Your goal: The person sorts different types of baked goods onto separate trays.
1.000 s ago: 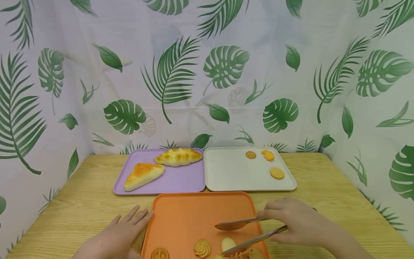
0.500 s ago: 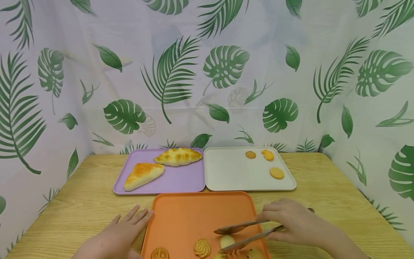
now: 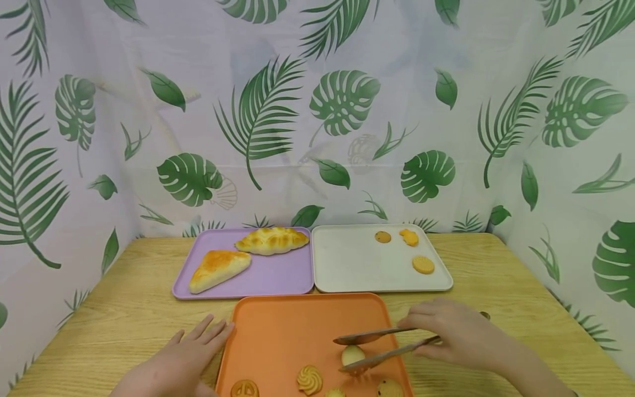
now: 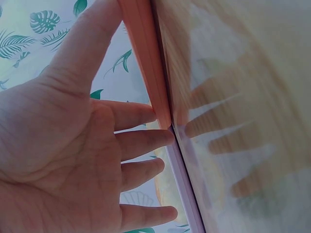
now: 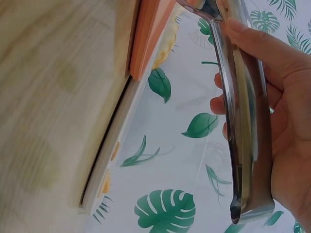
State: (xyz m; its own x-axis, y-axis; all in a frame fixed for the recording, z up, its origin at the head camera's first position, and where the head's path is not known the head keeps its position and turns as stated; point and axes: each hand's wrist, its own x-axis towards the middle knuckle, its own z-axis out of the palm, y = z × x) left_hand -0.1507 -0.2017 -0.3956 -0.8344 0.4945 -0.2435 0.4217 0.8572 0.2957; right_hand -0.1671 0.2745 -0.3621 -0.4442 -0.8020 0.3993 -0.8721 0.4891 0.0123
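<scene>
Compared with half a second ago, the pale round cookie has moved a bit farther up the orange tray, and the metal tongs have shifted with it. On my head feed it now sits between the two tong arms, with the lower arm crossing its near side. From here I can't tell if both arms touch it or if it's off the tray surface.

The right hand has its fingers curled round the tongs, thumb on the metal. The left hand has its fingers straight and spread, tips at the tray's left rim.

The cookie is plain, creamy and rounded, lighter than the golden swirl cookie near it. The tongs are shiny.

Annoying bits: the bottom edge cuts off the pretzel-style biscuit, the yellow cookie and the speckled cookie, plus the tray's near side. My right wrist view loses the tong tips off the top, and half of my left wrist view is a hazy reflection of the hand in the bench.

As for writing, the round biscuit on the white tray has surface marks too small for me to call letters or pattern. The backdrop is printed with leaves and faint shells.
</scene>
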